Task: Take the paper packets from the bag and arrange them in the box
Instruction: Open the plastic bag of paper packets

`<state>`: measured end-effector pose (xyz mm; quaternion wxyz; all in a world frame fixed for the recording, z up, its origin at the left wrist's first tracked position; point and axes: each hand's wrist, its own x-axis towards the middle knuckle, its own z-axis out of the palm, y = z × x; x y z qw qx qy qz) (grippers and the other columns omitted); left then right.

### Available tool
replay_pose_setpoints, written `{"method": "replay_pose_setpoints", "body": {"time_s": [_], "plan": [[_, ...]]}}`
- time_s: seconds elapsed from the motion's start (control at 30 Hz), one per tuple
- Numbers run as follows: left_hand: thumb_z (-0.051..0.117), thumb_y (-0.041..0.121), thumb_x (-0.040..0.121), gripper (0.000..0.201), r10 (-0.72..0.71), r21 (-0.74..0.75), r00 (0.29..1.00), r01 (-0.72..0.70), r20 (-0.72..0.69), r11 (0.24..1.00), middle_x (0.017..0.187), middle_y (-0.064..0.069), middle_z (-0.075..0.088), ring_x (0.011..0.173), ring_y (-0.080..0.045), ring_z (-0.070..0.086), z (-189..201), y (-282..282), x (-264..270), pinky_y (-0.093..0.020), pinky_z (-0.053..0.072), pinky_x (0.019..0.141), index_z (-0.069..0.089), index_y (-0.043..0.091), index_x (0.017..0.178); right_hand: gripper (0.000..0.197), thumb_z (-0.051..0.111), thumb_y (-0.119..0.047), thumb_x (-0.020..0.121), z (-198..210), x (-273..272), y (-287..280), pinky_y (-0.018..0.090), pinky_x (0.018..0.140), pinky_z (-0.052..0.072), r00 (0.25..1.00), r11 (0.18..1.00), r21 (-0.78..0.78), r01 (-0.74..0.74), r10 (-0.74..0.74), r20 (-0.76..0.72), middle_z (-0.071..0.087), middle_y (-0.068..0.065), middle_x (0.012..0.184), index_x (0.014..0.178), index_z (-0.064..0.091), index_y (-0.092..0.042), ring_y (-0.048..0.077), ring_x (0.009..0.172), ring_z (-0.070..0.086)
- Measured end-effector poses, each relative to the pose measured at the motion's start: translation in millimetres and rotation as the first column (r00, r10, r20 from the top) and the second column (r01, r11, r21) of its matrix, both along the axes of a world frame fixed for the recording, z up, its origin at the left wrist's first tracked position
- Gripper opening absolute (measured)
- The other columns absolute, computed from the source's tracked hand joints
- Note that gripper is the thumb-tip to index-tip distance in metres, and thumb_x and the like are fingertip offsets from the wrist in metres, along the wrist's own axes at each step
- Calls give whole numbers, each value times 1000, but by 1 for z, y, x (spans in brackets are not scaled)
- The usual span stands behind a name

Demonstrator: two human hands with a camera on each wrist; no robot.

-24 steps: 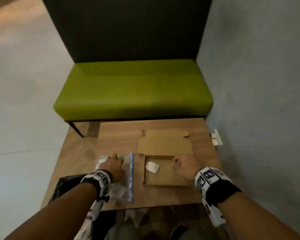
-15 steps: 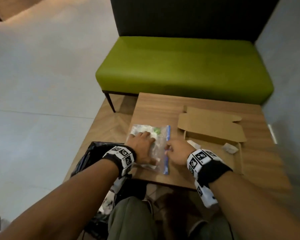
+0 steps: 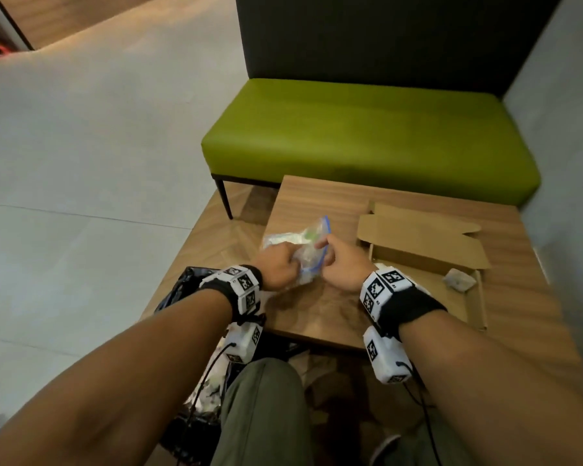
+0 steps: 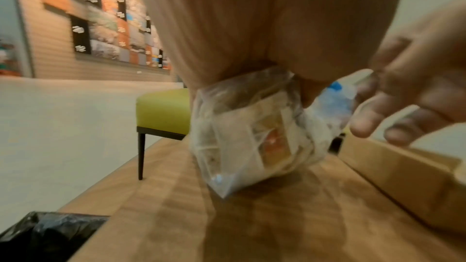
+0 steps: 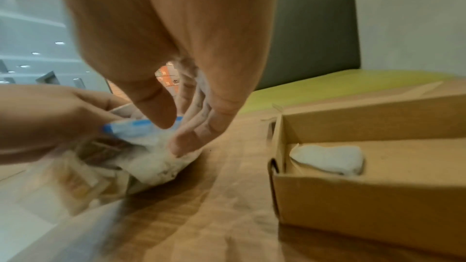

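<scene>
Bag: we find a clear plastic zip bag with a blue seal strip along its right edge, crumpled and bulging, lifted partly off the wooden table, left of the box.
Bag contents: we see pale paper packets packed inside, one with an orange patch; the view is blurred, so we cannot count them.
Left hand: the left hand grips the near left part of the bag, fingers curled round the plastic.
Right hand: the right hand is at the blue seal, thumb and fingers loosely spread over the bag mouth; we cannot tell whether they pinch it.
Box: we note a shallow brown cardboard box, lid flap folded back on the far side, on the right part of the table.
Box contents: one white crumpled packet lies at the right end inside; the right wrist view shows another white packet by the left wall.
Surroundings: a green bench stands beyond the table; black plastic lies at the near left.
</scene>
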<state>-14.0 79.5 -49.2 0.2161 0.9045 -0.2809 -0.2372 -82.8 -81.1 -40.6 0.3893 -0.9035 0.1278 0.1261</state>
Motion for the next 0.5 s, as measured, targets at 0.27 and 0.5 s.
{"method": "replay_pose_setpoints", "body": {"time_s": [0.27, 0.5], "plan": [[45, 56, 94, 45, 226, -374, 972, -233, -62, 898, 112, 0, 66, 101, -17, 61, 30, -1, 5, -20, 42, 73, 65, 24, 118, 19, 76, -27, 84, 31, 3, 0, 35, 68, 46, 932, 982, -132, 138, -84, 351, 58, -3, 75, 75, 59, -25, 23, 78, 59], [62, 30, 95, 23, 245, -441, 855, -21, 457, 897, 104, 2, 65, 93, -12, 55, 52, -7, -9, -21, 36, 76, 72, 14, 107, 22, 79, -30, 83, 46, 6, 1, 28, 67, 35, 837, 978, -71, 196, -129, 532, 62, 0, 81, 72, 64, -17, 17, 76, 53]]}}
